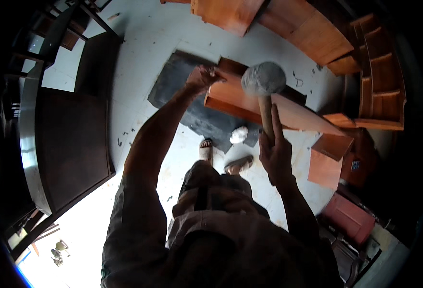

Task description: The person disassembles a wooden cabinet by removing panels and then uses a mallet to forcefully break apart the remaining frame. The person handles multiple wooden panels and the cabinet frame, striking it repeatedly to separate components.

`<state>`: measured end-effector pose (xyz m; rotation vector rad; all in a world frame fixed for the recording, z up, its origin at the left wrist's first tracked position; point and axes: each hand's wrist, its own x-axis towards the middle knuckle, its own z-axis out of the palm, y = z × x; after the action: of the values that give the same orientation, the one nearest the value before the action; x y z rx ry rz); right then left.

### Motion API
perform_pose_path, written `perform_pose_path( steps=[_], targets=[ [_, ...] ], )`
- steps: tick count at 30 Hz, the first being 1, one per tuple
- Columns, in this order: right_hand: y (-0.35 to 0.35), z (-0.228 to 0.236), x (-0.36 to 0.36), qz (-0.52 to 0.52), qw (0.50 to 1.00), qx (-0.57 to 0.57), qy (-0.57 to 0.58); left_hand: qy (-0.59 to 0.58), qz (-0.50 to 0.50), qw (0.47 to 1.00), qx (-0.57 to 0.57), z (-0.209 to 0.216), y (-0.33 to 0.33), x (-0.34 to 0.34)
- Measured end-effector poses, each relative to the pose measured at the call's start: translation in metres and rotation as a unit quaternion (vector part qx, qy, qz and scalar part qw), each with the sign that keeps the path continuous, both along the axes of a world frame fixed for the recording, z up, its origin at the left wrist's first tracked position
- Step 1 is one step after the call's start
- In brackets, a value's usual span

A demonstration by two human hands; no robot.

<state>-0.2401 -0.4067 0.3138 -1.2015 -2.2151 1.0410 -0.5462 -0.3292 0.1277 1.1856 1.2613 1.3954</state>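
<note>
My right hand [276, 156] is closed round the wooden handle of a mallet [264, 78], its index finger stretched along the shaft. The mallet's thick grey head is raised above a long reddish-brown wooden piece [245, 97], which looks like a drawer or shallow box, and hides part of it. At that piece's left end, my left hand [204, 78] is closed on the edge, with some fingers hard to make out. Beneath the wood lies a dark mat [173, 72]. A crumpled white lump [239, 135] sits on the mat near my feet.
Large wooden furniture parts [312, 38] stand at the far right, beside a frame with compartments [386, 72]. A box-like wooden piece [325, 165] and a red panel [348, 218] are to my right. Dark furniture [74, 144] fills the left side.
</note>
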Motion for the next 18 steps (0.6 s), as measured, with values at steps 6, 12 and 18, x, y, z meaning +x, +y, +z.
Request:
perform_pose_path(
  steps=[6, 12, 18],
  targets=[
    [-0.001, 0.034, 0.028, -0.175, 0.973, 0.094, 0.118, 0.104, -0.029, 0.991, -0.08, 0.001, -0.001, 0.002],
    [0.011, -0.003, 0.019, -0.072, 0.996, 0.015, -0.043, 0.145, -0.038, 0.985, -0.08, 0.026, -0.002, -0.003],
    [0.01, 0.061, 0.043, -0.206, 0.968, 0.144, 0.027, 0.208, -0.003, 0.976, -0.059, 0.026, 0.001, 0.003]
  ],
)
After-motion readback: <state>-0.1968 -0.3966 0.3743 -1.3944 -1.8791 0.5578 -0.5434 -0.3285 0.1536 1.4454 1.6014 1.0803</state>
